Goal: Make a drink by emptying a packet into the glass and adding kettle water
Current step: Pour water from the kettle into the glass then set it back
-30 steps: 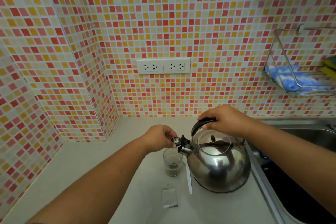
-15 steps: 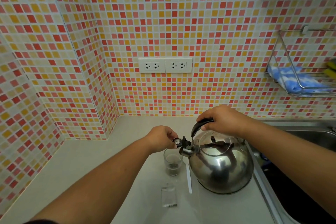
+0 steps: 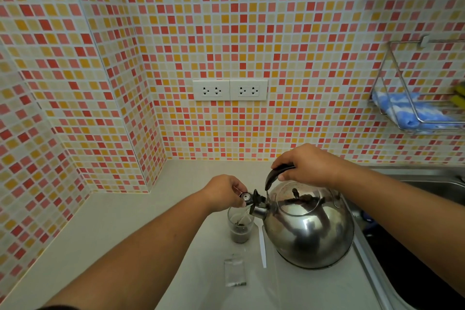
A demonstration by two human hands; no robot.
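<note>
The glass point(image 3: 240, 226) stands on the pale desk point(image 3: 120, 229), directly under the spout of the kettle point(image 3: 308, 229) and close against its left flank. It is clear and straight-sided, with a dark layer settled in its bottom part; a thin stream seems to run from the spout into it, though this is faint.

The kettle is a round, polished steel one with a black arched handle, tipped toward the glass so that its spout hangs over the rim. The right hand point(image 3: 307, 166) is wrapped fully round the handle; that grip carries the weight and sets the tilt. The left hand point(image 3: 226, 192) pinches the small black cap at the spout between thumb and fingertips, judged to be holding it clear so the water can pass.

Nearer the camera on the desk lies the packet point(image 3: 235, 273), flat, clear and seemingly emptied, apart from the glass. A slim white stick point(image 3: 262, 246), perhaps a stirrer, lies between the glass and the kettle's base.

To the right is the sink point(image 3: 427, 184); on the tiled wall hang two sockets point(image 3: 229, 90) and a wire rack point(image 3: 417, 98) with a blue cloth.
</note>
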